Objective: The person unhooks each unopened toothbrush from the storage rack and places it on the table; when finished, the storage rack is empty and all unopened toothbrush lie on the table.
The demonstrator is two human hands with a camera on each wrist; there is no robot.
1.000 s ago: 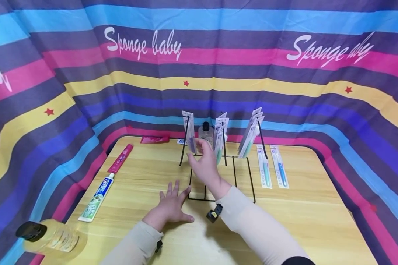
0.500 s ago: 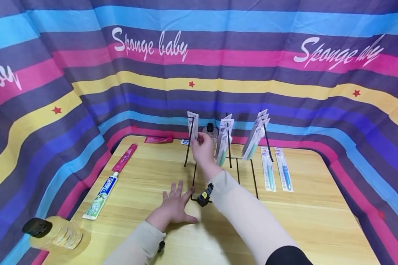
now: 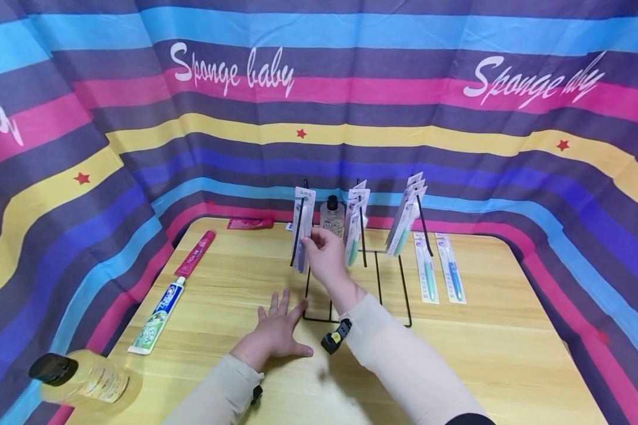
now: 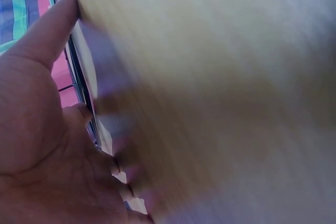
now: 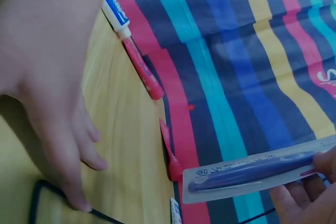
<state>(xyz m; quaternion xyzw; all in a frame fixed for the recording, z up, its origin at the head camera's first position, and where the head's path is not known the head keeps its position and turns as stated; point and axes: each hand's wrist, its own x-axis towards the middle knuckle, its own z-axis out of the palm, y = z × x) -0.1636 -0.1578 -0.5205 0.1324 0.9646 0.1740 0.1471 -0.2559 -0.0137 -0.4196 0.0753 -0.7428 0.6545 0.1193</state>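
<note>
My right hand (image 3: 326, 257) pinches the lower part of a packaged toothbrush (image 3: 304, 227) at the left hook of a black wire rack (image 3: 378, 280). In the right wrist view, the thumb and fingers of the right hand (image 5: 310, 198) hold one end of this flat pack, and a purplish toothbrush (image 5: 252, 174) shows through it. My left hand (image 3: 276, 330) lies on the wooden table with its fingers spread, index fingertip right at the rack's base. Its palm (image 4: 31, 145) fills the left side of the left wrist view.
More packaged toothbrushes hang on the middle (image 3: 356, 224) and right (image 3: 406, 215) hooks. Two packs (image 3: 427, 268) lie at the right. Toothpaste tubes (image 3: 156, 316) line the left side, near an amber bottle (image 3: 93, 378). Another bottle (image 3: 332, 217) stands behind the rack.
My right hand has closed its fingers on the left toothbrush pack. The pack has come forward along the hook, toward me. The left hand has stayed in place.
</note>
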